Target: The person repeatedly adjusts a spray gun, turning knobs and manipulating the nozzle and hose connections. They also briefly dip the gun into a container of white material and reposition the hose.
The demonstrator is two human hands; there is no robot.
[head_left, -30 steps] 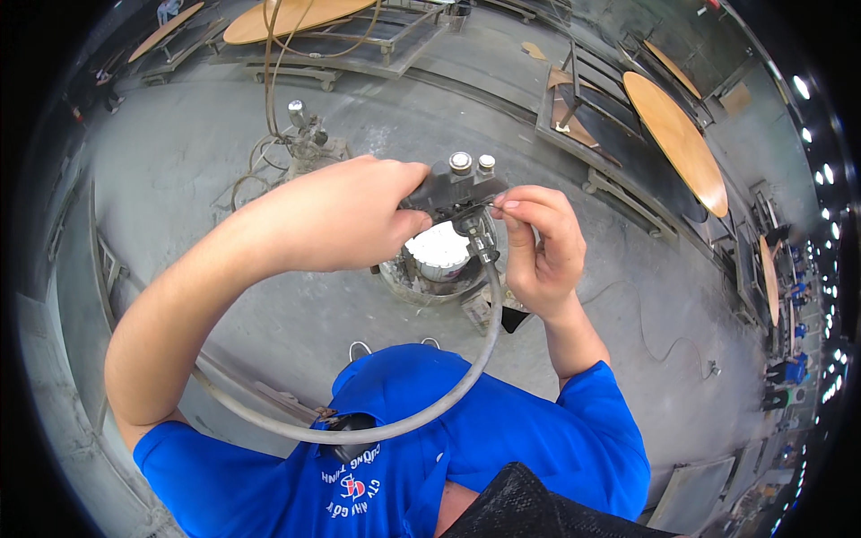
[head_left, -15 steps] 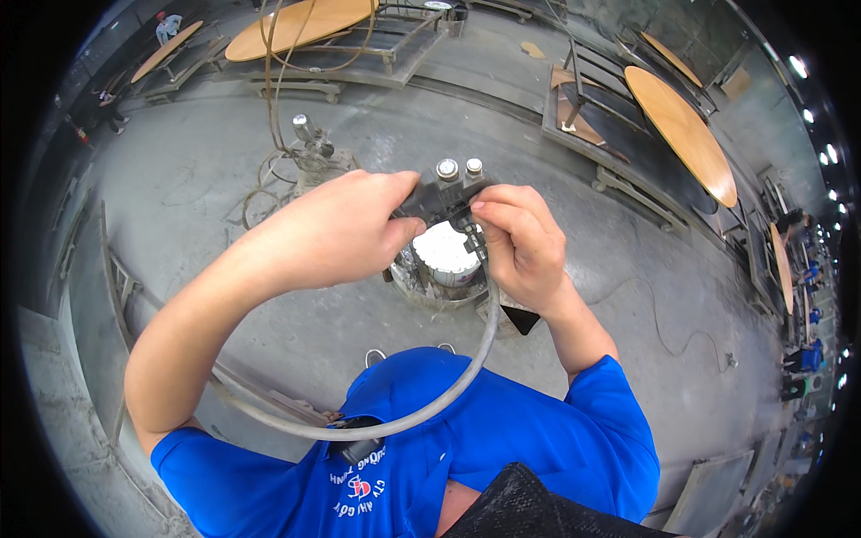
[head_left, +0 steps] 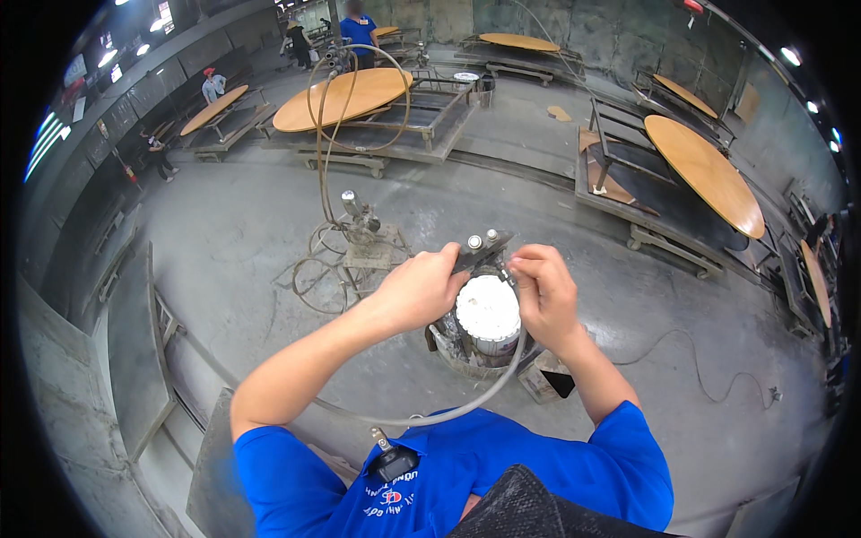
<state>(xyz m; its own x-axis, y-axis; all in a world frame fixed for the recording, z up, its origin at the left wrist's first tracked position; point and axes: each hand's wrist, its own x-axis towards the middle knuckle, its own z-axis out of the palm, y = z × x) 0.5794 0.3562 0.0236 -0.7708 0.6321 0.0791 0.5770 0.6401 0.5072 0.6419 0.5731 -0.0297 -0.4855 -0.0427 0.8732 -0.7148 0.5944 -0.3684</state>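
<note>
My left hand (head_left: 418,289) is closed around the left end of a dark spray-gun-like tool (head_left: 468,257) with two round silver knobs on top. Close to the tool's right end, my right hand (head_left: 551,296) has its thumb and fingertips pinched together; what lies between them is too small to make out. A grey hose (head_left: 489,393) hangs from the tool near my right palm and loops down to the left in front of my body. Below the tool stands a bucket (head_left: 489,308) with a bright white top, set inside a wider, stained container (head_left: 466,363).
A metal pump-like unit (head_left: 363,224) with coiled hoses stands ahead on the left. Oval wooden tabletops (head_left: 704,170) rest on low frames. A box (head_left: 541,377) sits beside the bucket; a thin cable (head_left: 686,334) crosses the floor. A person in blue (head_left: 359,31) stands far back.
My view has tilted up, showing more of the far room. My hands and the tool appear lower and further right. My right fingertips show beside the tool's end rather than over it.
</note>
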